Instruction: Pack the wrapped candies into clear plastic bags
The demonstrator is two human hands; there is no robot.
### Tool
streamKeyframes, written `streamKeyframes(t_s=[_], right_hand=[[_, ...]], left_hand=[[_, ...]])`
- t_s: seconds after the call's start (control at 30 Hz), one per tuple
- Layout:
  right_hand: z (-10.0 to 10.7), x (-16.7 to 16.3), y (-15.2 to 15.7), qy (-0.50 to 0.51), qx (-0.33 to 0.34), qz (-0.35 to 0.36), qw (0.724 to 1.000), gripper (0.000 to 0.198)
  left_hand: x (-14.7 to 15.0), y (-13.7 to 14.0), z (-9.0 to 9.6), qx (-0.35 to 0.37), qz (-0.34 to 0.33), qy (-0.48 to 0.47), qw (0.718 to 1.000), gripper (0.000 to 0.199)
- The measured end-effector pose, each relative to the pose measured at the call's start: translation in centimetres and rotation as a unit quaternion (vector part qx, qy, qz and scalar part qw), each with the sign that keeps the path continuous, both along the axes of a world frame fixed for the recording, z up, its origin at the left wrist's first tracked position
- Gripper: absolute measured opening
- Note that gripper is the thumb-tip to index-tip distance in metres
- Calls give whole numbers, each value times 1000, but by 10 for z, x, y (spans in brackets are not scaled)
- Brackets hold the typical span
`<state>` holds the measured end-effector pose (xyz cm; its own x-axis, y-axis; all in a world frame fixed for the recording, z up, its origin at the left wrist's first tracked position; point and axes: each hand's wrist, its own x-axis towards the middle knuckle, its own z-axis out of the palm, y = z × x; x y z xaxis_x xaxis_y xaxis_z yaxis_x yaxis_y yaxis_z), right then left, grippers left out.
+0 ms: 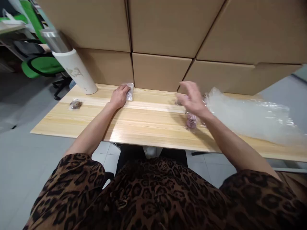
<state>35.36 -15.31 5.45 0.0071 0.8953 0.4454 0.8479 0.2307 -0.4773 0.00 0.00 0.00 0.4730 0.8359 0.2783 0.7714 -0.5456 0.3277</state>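
The right hand is motion-blurred, hiding its fingers' pose. Beneath it, a small pinkish packet is too blurred to identify.

Short-sleeved leopard-print top in brown and black, bare forearms

Setting: office space used as a packing station.
Recorded features were a light wooden desk on a grey tiled floor, plain cardboard boxes stacked along the desk's far edge, a green and black swivel chair at a neighbouring desk, a white tumbler, and clear plastic bags.
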Motion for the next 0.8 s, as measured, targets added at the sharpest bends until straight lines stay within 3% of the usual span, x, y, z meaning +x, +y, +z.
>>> streamKeyframes(t_s=[0.13, 0.27, 0.4, 0.53, 0.67, 0.8], right_hand=[[-3, 116, -48, -66, 6, -226, 972, 60], [-23, 165, -92, -46, -68, -318, 945, 70], [-36, 158, -113, -12, -137, -257, 956, 76], [-30, 150, -131, 0, -124, -210, 970, 86], [-30, 162, -153, 19, -152, -183, 971, 90], [-48, 172, -163, 65, -158, -168, 971, 77]], left_hand=[[12, -10, 7, 49, 38, 86, 994, 57], [29, -20, 16, 73, 75, 171, 980, 53], [36, -28, 25, 54, 89, 187, 977, 57], [31, -35, 33, 34, 110, 158, 981, 70], [29, -46, 38, 43, 113, 93, 988, 66], [37, -59, 38, 70, 73, 25, 995, 61]])
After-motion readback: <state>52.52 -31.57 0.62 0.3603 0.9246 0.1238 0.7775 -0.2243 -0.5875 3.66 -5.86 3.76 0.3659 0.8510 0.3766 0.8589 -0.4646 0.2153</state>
